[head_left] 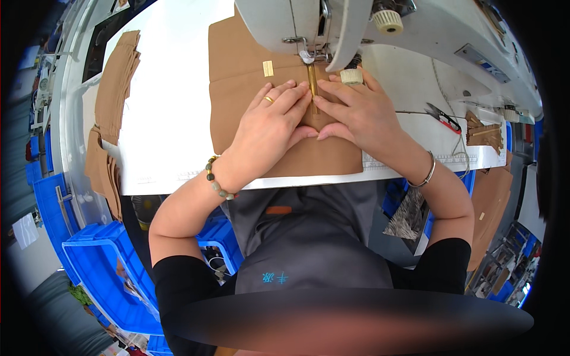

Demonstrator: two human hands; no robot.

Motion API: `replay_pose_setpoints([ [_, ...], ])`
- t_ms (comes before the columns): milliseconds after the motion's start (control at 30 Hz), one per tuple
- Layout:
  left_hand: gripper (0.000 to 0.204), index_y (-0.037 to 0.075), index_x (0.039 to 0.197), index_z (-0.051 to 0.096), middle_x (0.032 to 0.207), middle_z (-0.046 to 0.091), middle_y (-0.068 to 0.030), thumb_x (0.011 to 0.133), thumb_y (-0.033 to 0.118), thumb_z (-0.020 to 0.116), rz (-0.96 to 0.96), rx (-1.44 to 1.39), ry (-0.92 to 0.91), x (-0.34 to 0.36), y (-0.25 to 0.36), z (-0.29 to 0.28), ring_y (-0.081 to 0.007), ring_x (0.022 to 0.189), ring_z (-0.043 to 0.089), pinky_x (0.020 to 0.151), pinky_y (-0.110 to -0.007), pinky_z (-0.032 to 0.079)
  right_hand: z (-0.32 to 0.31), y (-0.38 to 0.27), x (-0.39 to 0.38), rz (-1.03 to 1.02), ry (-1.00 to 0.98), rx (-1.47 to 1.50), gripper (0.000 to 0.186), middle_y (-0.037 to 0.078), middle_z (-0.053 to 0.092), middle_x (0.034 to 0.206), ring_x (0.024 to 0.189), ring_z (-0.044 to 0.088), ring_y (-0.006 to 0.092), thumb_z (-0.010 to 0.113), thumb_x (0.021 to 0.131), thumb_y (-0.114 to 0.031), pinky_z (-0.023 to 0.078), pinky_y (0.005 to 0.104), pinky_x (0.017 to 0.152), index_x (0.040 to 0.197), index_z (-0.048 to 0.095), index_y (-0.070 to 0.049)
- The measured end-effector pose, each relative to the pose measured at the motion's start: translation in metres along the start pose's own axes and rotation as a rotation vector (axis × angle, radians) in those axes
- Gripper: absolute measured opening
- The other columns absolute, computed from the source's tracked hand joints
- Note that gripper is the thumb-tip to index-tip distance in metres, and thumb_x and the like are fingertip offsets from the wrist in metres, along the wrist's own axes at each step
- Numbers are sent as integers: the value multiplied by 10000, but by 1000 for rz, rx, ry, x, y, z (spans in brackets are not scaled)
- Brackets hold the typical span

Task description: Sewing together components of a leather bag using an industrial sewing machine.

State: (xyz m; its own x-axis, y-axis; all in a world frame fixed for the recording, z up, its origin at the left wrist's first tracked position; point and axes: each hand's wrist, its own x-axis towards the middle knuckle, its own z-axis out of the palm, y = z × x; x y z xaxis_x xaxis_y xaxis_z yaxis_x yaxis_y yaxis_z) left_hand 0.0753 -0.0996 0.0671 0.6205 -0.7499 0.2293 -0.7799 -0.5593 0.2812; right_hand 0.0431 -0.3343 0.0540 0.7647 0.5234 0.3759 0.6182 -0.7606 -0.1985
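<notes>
Nearest the camera there's a dark grey apron [314, 237], then the front edge of the white worktop [160, 130], with a brown fabric panel [237, 113] lying flat just inside that edge. Both hands are on the panel, left hand [270, 121] and right hand [359, 113], open and palm-down, fingers lightly spread, not gripping anything as far as I can tell. Thumb tips nearly meet over the cloth. The bit that matters: a narrow gold-coloured strip [313, 80] sits in the gap between the fingertips, long axis running away from the front edge, pretty much straight at the presser foot [307, 57]. Fingertips flank it on both sides, and honestly I can't call either hand nearer. There's a small pale tag [268, 68] on the panel, off past the left fingers. Over toward the worktop's right end are red-and-black thread snips [444, 117], and a stack of brown fabric pieces [119, 83] lies along the left side. Farthest back, the white sewing machine [264, 21] overhangs the panel's far part.
</notes>
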Motion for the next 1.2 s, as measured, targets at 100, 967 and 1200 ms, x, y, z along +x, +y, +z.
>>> replay_pose_setpoints([
  [100, 642, 7, 1357, 649, 1407, 619, -101, 844, 375, 762, 6, 41, -14, 4, -4, -2, -306, 1358, 541, 1175, -496, 399, -1, 2, 3, -6, -8, -12, 556, 40, 677, 1221, 1175, 607, 220, 782, 752, -472, 396, 523, 1149, 1162, 770, -97],
  [967, 740, -29, 1414, 562, 1509, 553, -184, 712, 108, 750, 105, 89, -250, -2, 3, -28, -340, 1403, 533, 1128, -468, 463, 7, 27, 13, 44, 95, 205, 316, 91, 665, 963, 992, 616, 294, 776, 843, -358, 509, 424, 927, 800, 765, -45],
  [1200, 437, -23, 1206, 698, 1289, 712, -156, 784, 87, 676, 139, 177, 57, 4, 3, -2, -302, 1176, 689, 1007, -432, 548, -3, 24, 22, 19, 223, 159, 280, 77, 673, 914, 877, 644, 275, 788, 852, -313, 529, 456, 941, 797, 740, -42],
])
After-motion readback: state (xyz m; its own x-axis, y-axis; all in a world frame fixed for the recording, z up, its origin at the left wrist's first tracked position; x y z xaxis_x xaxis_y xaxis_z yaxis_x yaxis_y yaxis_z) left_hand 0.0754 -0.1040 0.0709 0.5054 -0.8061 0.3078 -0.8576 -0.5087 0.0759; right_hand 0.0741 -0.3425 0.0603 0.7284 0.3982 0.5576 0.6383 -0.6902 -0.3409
